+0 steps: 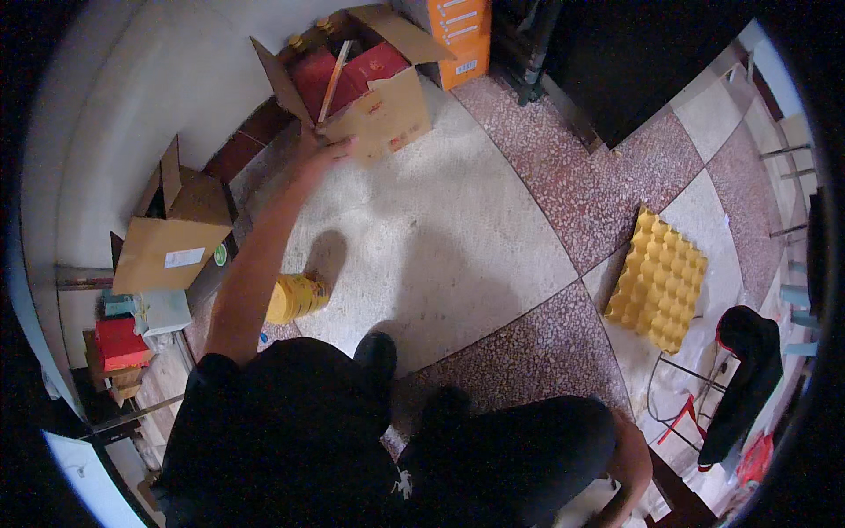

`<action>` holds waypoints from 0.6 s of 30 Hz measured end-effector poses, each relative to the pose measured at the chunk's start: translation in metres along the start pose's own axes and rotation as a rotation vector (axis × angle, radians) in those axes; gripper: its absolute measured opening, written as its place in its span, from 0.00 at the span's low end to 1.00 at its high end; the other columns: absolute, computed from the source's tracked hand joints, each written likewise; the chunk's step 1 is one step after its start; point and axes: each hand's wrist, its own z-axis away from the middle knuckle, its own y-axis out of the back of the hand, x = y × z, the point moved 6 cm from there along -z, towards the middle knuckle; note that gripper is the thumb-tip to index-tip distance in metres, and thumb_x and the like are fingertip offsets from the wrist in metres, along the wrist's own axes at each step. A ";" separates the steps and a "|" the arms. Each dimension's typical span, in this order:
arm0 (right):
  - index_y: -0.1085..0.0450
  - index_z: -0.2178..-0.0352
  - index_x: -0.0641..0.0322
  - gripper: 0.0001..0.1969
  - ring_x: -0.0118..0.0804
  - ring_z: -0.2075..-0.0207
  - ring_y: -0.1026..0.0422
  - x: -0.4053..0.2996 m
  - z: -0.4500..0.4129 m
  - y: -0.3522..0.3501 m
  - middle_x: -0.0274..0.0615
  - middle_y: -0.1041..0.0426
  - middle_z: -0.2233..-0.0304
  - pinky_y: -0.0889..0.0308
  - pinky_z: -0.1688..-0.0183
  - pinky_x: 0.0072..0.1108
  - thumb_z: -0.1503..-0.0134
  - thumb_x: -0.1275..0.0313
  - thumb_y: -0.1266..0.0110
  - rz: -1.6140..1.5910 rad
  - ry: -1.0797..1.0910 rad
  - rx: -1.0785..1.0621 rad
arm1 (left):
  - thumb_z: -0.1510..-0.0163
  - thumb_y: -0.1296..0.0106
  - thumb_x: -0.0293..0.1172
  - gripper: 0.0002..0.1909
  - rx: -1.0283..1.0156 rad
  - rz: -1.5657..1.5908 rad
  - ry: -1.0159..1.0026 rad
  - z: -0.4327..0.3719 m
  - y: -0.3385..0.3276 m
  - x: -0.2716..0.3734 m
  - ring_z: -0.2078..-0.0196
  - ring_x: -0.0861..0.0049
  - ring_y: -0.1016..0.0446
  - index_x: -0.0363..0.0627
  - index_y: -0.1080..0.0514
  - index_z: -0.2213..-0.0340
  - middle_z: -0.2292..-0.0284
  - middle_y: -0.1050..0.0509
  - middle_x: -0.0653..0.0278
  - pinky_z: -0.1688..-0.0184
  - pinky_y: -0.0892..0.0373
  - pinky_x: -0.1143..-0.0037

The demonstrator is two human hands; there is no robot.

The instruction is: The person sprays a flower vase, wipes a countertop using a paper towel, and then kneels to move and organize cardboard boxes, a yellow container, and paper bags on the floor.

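Note:
My left arm stretches up across the floor, and my left hand [330,150], blurred, is at the lower front corner of an open cardboard box [389,122]. Whether the fingers press on the box or only overlap it in view, I cannot tell. Inside that box stand dark red boxes [376,66], a thin light-coloured strip [335,79] and items with yellow caps [323,25]. My right arm bends down past my knee at the lower right, and its hand is out of view.
A second open cardboard box [175,247] stands by the left wall. A yellow tub [294,298] is beside my left forearm. An orange carton [462,46] stands behind the first box. To the right lie a yellow egg tray [660,284] and a black garment [743,383] over a metal-framed seat.

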 end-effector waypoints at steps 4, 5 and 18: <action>0.31 0.58 0.60 0.19 0.55 0.57 0.30 -0.005 -0.005 0.004 0.54 0.28 0.60 0.34 0.56 0.33 0.56 0.75 0.48 -0.005 -0.066 -0.010 | 0.55 0.39 0.24 0.47 0.100 0.333 0.025 0.005 -0.011 0.006 0.51 0.73 0.33 0.53 0.56 0.41 0.50 0.38 0.60 0.63 0.27 0.76; 0.31 0.58 0.60 0.19 0.55 0.57 0.29 -0.007 -0.010 0.006 0.54 0.28 0.60 0.33 0.56 0.33 0.56 0.75 0.48 -0.007 -0.095 -0.024 | 0.54 0.41 0.23 0.46 0.073 0.319 -0.035 0.001 -0.008 -0.001 0.51 0.72 0.33 0.55 0.57 0.40 0.50 0.38 0.60 0.61 0.27 0.74; 0.32 0.58 0.63 0.19 0.54 0.57 0.29 -0.009 -0.016 0.007 0.54 0.28 0.59 0.33 0.56 0.31 0.55 0.74 0.47 0.071 -0.008 -0.044 | 0.57 0.39 0.23 0.55 0.065 0.303 -0.143 -0.030 -0.018 -0.020 0.44 0.61 0.39 0.57 0.64 0.37 0.40 0.51 0.58 0.54 0.28 0.64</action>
